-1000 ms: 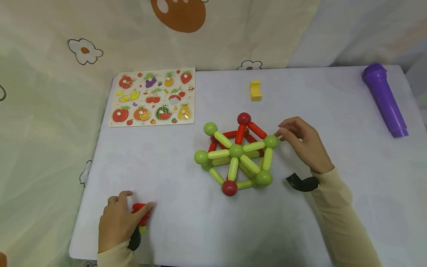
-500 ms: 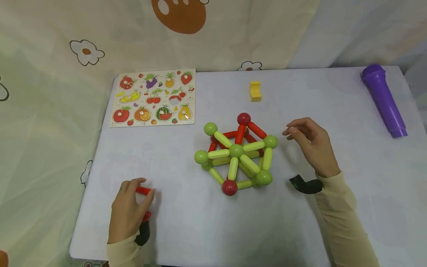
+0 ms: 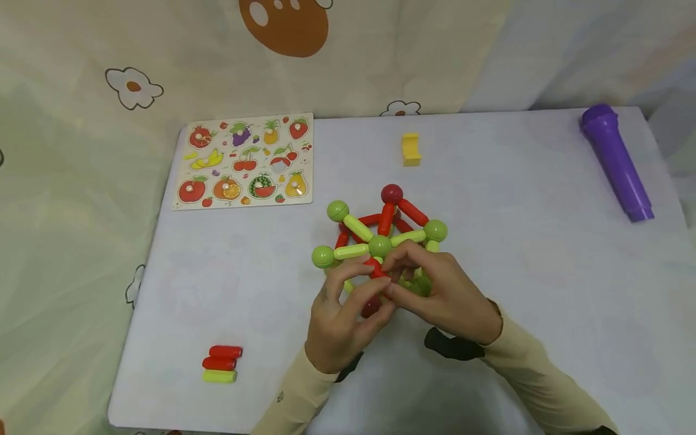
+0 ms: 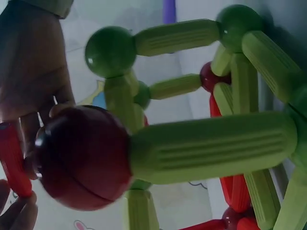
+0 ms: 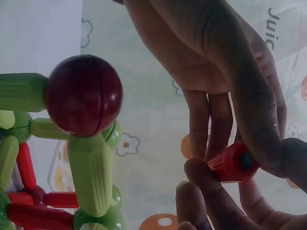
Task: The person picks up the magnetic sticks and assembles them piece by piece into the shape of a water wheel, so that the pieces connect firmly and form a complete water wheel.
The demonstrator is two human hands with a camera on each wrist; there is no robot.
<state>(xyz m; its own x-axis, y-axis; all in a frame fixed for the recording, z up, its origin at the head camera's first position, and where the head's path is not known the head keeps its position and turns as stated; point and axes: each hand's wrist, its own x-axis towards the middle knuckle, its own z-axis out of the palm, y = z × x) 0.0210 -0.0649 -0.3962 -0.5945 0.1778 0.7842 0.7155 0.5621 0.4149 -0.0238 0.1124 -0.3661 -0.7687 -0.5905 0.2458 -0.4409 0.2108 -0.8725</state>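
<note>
Both hands [image 3: 348, 314] [image 3: 440, 296] pinching ridged red rod [image 3: 376, 268], seemingly touching ball-and-stick frame [image 3: 380, 244], smooth spheres

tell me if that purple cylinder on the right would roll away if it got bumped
Probably. The purple cylinder lies on its side on the flat table, so a sideways nudge would likely roll it. Its wider head might curve its path. It looks like stiff plastic, probably light.
</note>
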